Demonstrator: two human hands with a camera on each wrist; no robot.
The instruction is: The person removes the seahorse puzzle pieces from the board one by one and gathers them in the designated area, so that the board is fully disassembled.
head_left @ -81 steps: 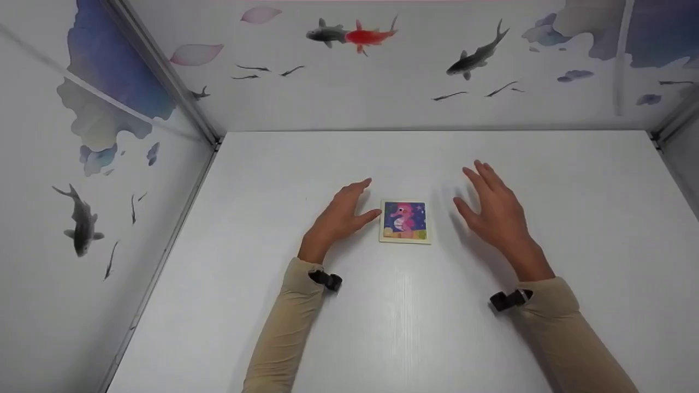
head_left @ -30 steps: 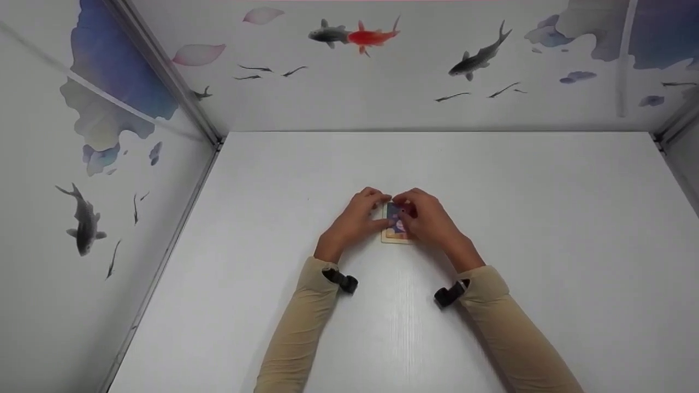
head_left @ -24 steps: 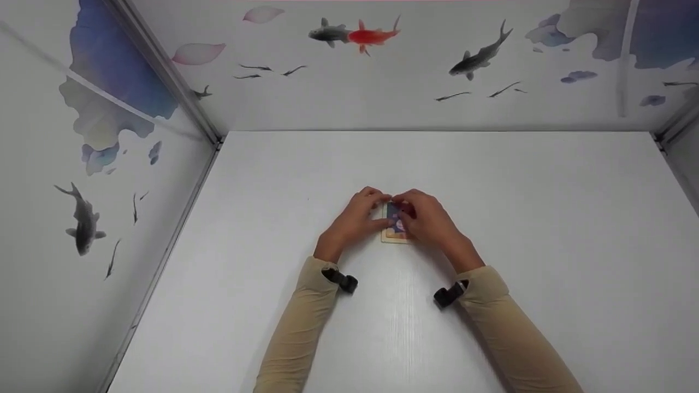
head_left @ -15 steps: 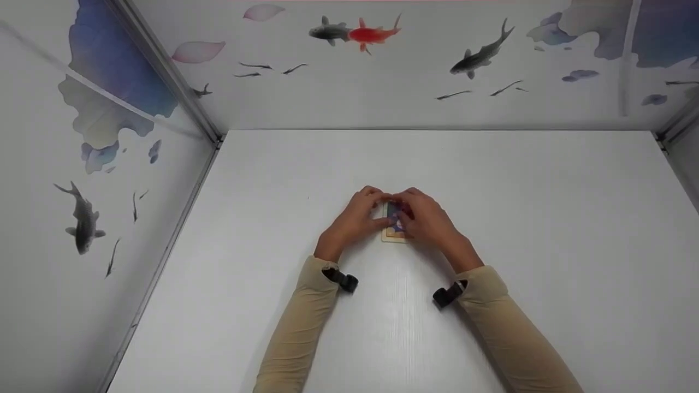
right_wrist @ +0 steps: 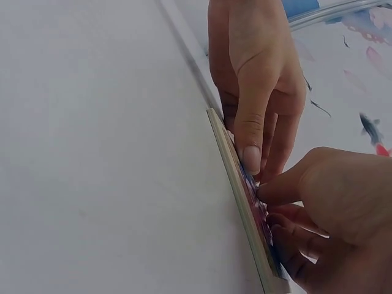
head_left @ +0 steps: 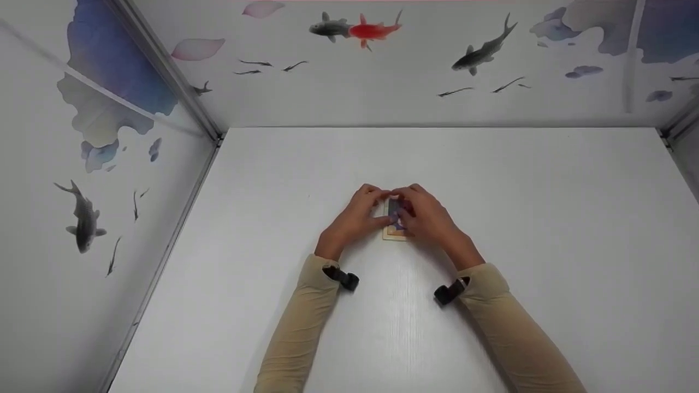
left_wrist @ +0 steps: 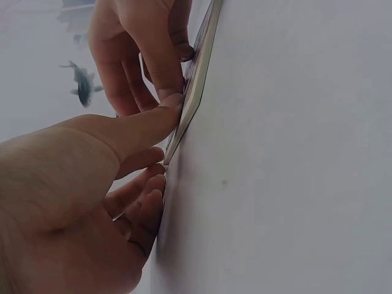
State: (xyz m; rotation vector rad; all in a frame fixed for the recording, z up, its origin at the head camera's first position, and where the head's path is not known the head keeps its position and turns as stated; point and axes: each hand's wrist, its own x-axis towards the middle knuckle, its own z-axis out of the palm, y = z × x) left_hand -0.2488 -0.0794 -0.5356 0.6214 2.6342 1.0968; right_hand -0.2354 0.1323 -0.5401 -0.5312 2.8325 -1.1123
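Note:
A small square jigsaw puzzle (head_left: 394, 231) with a pale wooden frame lies flat on the white table; its blue and orange picture is partly covered by both hands. My left hand (head_left: 354, 220) grips its left side, the thumb (left_wrist: 165, 109) on the face and the other fingers at the far edge. From the right, my right hand (head_left: 434, 219) has its fingers curled on the picture, with thumb and fingertips close together there. In the right wrist view the puzzle's edge (right_wrist: 240, 187) rests on the table. Whether a single piece is pinched is hidden.
The white tabletop (head_left: 262, 218) spreads around the puzzle. A white back wall (head_left: 382, 87) with painted fish and a left side panel (head_left: 33, 218) border it. A black wrist camera (head_left: 341, 278) sits at the left cuff, another camera (head_left: 450, 293) at the right.
Both hands, earlier spread apart on either side, have come together on the puzzle and now cover much of its pink seahorse picture. Over the last second they have barely moved.

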